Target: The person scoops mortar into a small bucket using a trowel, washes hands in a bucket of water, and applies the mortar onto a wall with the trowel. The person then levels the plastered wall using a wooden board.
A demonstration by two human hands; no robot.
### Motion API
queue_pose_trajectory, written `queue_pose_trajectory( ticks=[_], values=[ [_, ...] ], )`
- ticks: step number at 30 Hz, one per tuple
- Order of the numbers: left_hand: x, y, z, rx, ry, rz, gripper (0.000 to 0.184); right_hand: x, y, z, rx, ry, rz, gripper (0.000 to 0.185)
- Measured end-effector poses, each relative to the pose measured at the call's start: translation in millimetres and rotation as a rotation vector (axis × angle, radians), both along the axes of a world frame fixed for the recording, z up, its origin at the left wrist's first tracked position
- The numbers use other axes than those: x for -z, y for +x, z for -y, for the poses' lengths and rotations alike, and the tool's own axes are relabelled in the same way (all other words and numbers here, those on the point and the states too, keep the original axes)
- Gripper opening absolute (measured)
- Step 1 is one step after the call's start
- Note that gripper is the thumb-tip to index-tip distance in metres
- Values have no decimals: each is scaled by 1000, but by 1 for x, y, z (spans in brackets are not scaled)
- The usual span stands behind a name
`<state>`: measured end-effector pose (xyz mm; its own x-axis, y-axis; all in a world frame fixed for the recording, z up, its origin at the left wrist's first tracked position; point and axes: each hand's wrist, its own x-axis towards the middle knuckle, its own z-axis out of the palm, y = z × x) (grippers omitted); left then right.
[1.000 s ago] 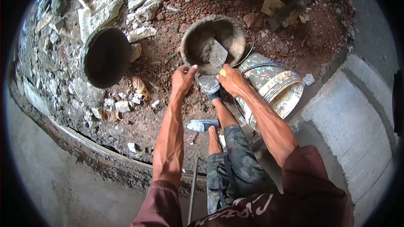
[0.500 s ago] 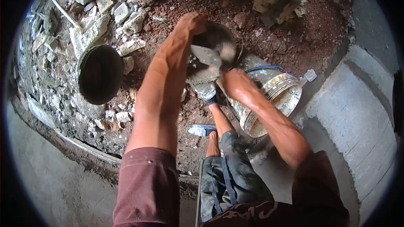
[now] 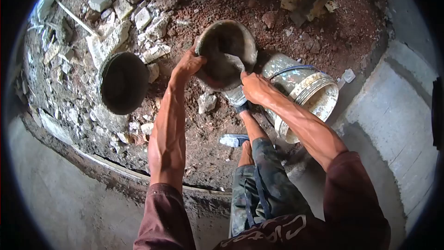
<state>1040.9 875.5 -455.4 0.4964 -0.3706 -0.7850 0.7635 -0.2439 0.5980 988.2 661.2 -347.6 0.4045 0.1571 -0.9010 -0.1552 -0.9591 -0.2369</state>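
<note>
My left hand [image 3: 190, 62] grips the left rim of a round mortar-stained bowl [image 3: 251, 48], fingers closed around its edge. At the bowl's lower right, my right hand [image 3: 255, 86] is closed on the handle of a trowel, mostly hidden by the fingers. The trowel's metal blade [image 3: 235, 63] lies inside the bowl and looks blurred. Dark wet material [image 3: 215, 67] is in the bowl, its detail smeared.
A second dark bowl [image 3: 124, 83] rests on the rubble to the left. A paint-stained bucket [image 3: 296, 81] lies on its side at the right. Broken stones [image 3: 143, 18], boards [image 3: 307, 2] and a concrete ledge [image 3: 384, 111] surround the red soil.
My left hand reached over the bowl's far side, then came back to its left rim. The trowel blade swung left and back into the bowl. My right hand stays on the handle.
</note>
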Motion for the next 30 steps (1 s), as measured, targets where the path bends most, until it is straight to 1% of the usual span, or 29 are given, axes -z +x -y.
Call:
queue_pose_trajectory(
  ticks=[1, 2, 3, 4, 5, 6, 7, 9, 10, 11, 13, 14, 15, 17, 18, 19, 20, 21, 22, 23, 24, 25, 26, 27, 28, 29, 30],
  values=[
    [1, -7, -9, -132, -113, -88, 41, -20, 9, -2, 7, -64, -65, 33],
    [-16, -12, -13, -116, 14, -22, 37, -30, 14, -4, 18, -126, -125, 34],
    [-6, -26, -15, -261, -17, -72, 33, -15, 10, 8, -93, -126, -12, 37],
    [-13, -32, -17, -330, -31, -87, 34, -44, 38, 1, 55, -195, -126, 35],
    [-18, -39, -20, -399, -49, -104, 34, -42, 42, 6, 54, -189, 30, 34],
    [0, -49, -25, -353, -45, -43, 37, -26, 51, 8, -60, -146, 60, 32],
    [1, -50, -24, -373, -52, -37, 37, -3, 60, 8, -177, -106, 94, 31],
    [-2, -53, -14, -436, -53, 120, 40, 49, 53, -14, -182, -71, 83, 29],
    [-5, -52, -17, -458, -54, 128, 40, 67, 49, -27, -168, -22, 74, 26],
    [-9, -53, -20, -459, -29, 107, 44, 62, 32, -36, -173, -2, 136, 25],
    [-18, -63, -26, -459, 22, 51, 50, 145, -30, 8, -580, -17, -34, 27],
    [-11, -74, -28, -488, 15, 41, 53, 85, -14, -11, -386, 1, -31, 28],
    [-12, -81, -31, -500, 11, 39, 53, 7, 5, -35, -194, 19, -29, 28],
    [-11, -90, -37, -567, -39, 28, 60, -24, 6, -27, -389, -38, 20, 37],
    [2, -98, -36, -627, -90, 12, 61, -27, 12, -22, -345, -140, 16, 36],
    [5, -99, -37, -643, -88, 9, 61, -28, 16, -21, -300, -241, 5, 36],
    [5, -99, -34, -615, -59, 30, 63, -43, 29, -28, -143, -292, -4, 32],
    [5, -100, -28, -581, -34, 51, 65, -46, 41, -24, -357, -192, 116, 30],
    [-8, -94, -25, -627, -141, 141, 73, -20, 43, -16, -239, -163, -20, 29],
    [-7, -94, -17, -639, -151, 149, 73, 17, 37, -6, -124, -134, -147, 27],
    [-3, -96, -10, -685, -134, 176, 71, 59, 21, -5, -161, -71, -75, 29],
    [3, -96, -6, -740, -108, 214, 69, 88, 16, -15, -209, 3, 3, 31],
    [16, -98, -2, -678, 20, 392, 73, 82, 13, -30, -26, -11, -41, 34],
    [18, -100, -5, -624, 164, 440, 71, 72, -1, -38, 164, -26, -97, 38],
    [7, -96, -15, -687, -3, 326, 68, 74, -19, -24, 377, 70, -101, 34],
    [-5, -97, -24, -736, -179, 201, 66, 48, -14, -25, 526, 151, -370, 20],
    [1, -103, -39, -603, -42, 296, 60, 41, -17, -28, 556, 188, -405, 17]
  ],
)
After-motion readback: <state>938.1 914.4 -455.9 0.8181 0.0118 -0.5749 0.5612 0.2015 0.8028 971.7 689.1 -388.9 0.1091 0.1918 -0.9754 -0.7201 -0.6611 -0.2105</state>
